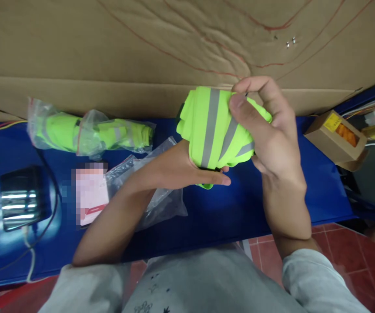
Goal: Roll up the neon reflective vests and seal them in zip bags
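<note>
A neon yellow-green reflective vest [202, 126] with grey stripes is bunched into a thick folded bundle, held above the blue table. My left hand [194, 169] supports it from below and behind; the thumb shows along the lower edge and most fingers are hidden. On the bundle's right side my right hand [269, 126] is closed, its thumb pressing the front and its fingers curled over the top and side. Beneath my left forearm lies a clear plastic bag [169, 204]. Farther left, two neon reflective bundles in zip bags [91, 132] lie end to end.
The blue table [220, 217] stands against a cardboard-covered wall [76, 48]. On the left are a shiny black device [22, 198] with cables and a blurred pinkish item [91, 191]. An open cardboard box [336, 139] with orange contents sits at the right end.
</note>
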Action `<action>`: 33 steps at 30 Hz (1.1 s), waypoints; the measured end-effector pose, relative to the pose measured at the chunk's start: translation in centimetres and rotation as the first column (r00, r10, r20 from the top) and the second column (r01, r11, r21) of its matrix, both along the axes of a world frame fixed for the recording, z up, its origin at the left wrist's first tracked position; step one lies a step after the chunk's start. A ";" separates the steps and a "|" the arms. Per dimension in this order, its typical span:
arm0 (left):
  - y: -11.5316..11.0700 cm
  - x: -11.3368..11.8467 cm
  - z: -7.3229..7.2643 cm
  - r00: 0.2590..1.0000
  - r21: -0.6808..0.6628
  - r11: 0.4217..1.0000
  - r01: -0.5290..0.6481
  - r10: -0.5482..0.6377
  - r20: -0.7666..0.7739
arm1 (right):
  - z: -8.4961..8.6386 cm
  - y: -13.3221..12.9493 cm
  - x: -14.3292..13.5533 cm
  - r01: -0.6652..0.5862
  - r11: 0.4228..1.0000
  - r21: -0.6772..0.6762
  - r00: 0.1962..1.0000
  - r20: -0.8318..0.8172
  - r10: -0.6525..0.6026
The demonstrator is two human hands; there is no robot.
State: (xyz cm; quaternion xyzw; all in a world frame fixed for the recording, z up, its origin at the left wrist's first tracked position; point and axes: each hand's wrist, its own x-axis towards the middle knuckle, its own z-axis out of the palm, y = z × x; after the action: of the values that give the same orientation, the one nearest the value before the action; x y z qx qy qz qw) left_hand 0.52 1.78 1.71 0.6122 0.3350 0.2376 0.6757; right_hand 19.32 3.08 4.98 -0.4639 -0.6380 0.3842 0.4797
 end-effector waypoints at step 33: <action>1.9 0.0 -2.5 0.987 0.376 0.926 -0.033 0.089 -0.132 | 1.3 -1.0 0.5 -0.093 0.996 -0.011 0.971 0.219 0.093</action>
State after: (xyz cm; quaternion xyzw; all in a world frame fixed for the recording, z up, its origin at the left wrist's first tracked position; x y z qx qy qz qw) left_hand 0.51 3.68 -0.81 0.7343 0.3515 0.2723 0.5129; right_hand 19.78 2.10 6.29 -0.4732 -0.7080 0.3529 0.3876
